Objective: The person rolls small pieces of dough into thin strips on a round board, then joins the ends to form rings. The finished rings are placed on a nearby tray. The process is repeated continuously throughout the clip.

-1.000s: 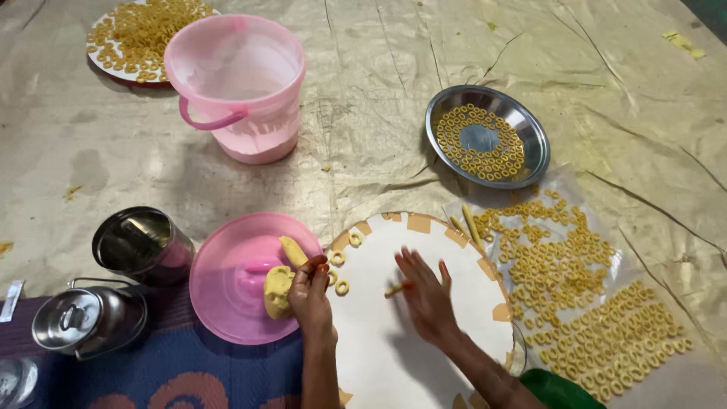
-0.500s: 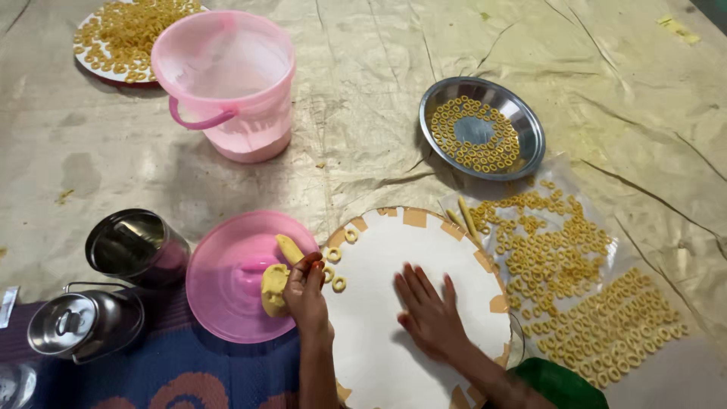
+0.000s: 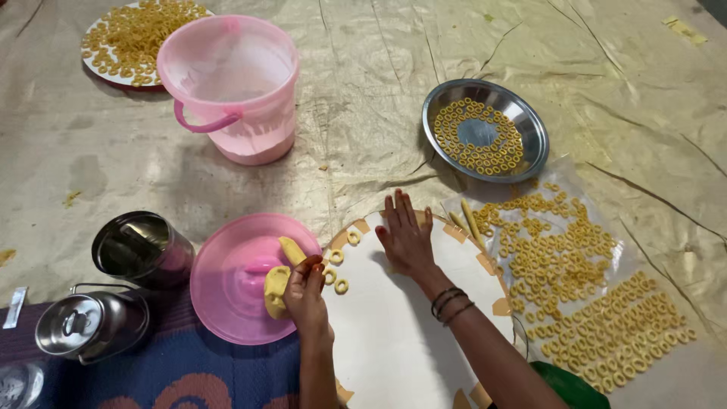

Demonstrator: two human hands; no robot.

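Note:
My left hand (image 3: 306, 294) grips a lump of yellow dough (image 3: 276, 291) at the right edge of a pink upturned lid (image 3: 231, 280). Another piece of dough (image 3: 291, 250) lies on the lid just above it. My right hand (image 3: 406, 236) rests flat, fingers spread, on the far part of a round white board (image 3: 394, 333). A few small dough rings (image 3: 339, 273) lie on the board's left edge, between the two hands.
A steel plate (image 3: 530, 125) with rings sits beyond the board. Many rings lie on a clear plastic sheet (image 3: 587, 280) to the right. A pink bucket (image 3: 235, 91), a ring-filled plate (image 3: 136, 38), a steel cup (image 3: 142, 248) and a lidded steel can (image 3: 87, 324) stand left.
My right hand has slid away from me across the white board, from its middle to its far edge. My left hand stays on the dough at the pink lid.

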